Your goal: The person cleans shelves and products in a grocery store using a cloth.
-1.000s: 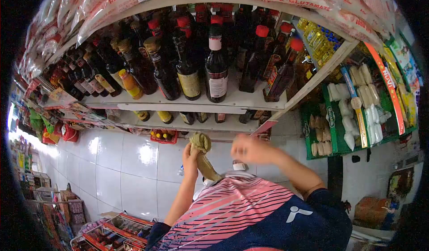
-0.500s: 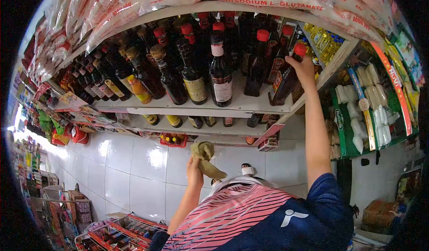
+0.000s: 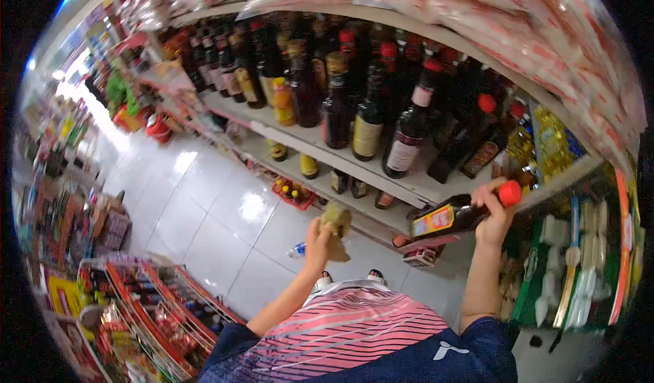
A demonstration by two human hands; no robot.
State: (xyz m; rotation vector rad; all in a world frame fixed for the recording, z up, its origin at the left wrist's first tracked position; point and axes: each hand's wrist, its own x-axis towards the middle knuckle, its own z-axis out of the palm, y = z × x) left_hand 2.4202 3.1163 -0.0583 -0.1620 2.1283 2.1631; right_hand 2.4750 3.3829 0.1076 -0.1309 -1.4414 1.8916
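Observation:
My right hand (image 3: 494, 212) grips a dark sauce bottle (image 3: 444, 221) by its neck, just below the red cap. The bottle is tilted nearly flat in front of the shelf edge, its yellow and red label showing. Bunched in my left hand (image 3: 317, 247) is an olive-green cloth (image 3: 336, 230), held out over the floor. Behind the held bottle, more dark bottles stand on the shelf (image 3: 306, 148). Among them are a bottle with a white label (image 3: 403, 152) and a red-capped bottle (image 3: 487, 150) close to the right end.
Plastic packets (image 3: 436, 15) lie along the shelf top. Yellow oil bottles (image 3: 555, 134) stand at the right end, beside a green rack of packets (image 3: 528, 267). A red basket (image 3: 293, 195) sits low under the shelves. Red-edged goods racks (image 3: 146, 315) stand at lower left.
My right hand has lifted the red-capped bottle off the shelf and brought it down toward me, tipping it over. The cloth in my left hand has come slightly right. The view has turned.

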